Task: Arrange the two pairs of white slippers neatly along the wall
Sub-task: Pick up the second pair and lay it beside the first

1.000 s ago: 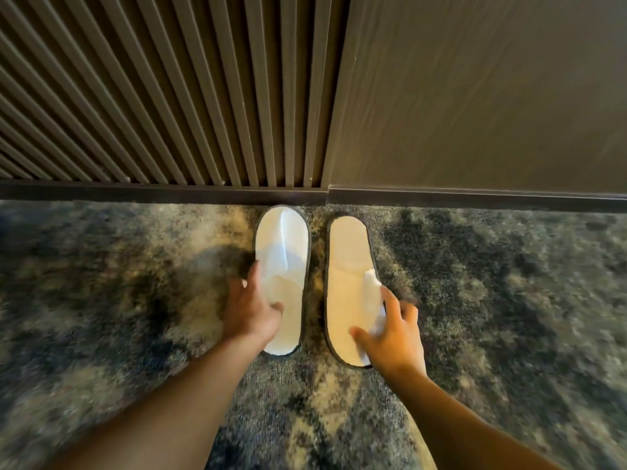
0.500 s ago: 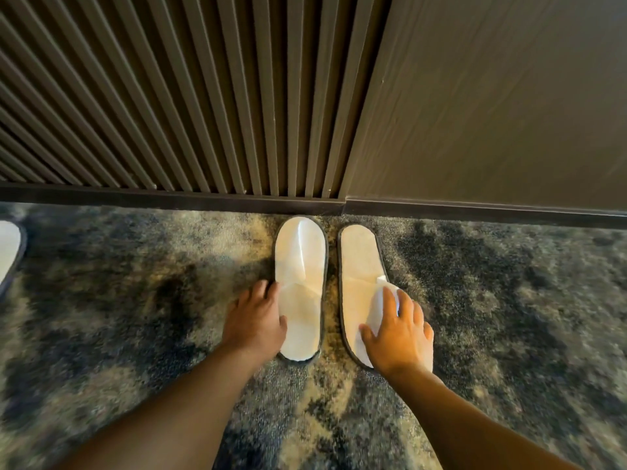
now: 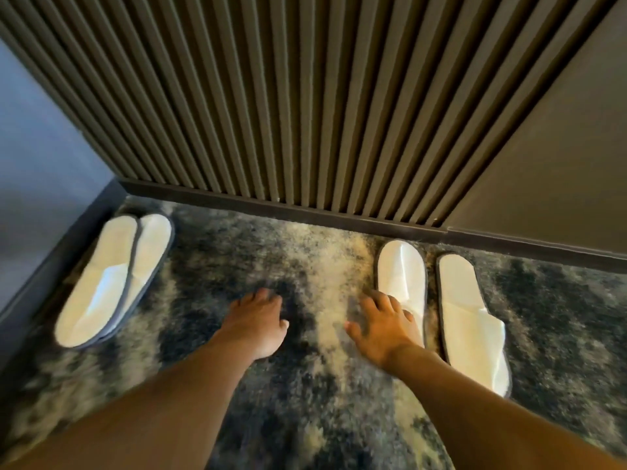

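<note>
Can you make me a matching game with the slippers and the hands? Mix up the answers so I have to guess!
Things:
1. left pair of slippers
2. right pair of slippers
3. left hand
4. right hand

Where:
A. over bare carpet, touching no slipper
B. in the corner, lying at a slant
C. overlapping the edge of a slipper
D. toes to the baseboard, a gap between the two

Pairs: 1-B, 2-D, 3-A, 4-C
</note>
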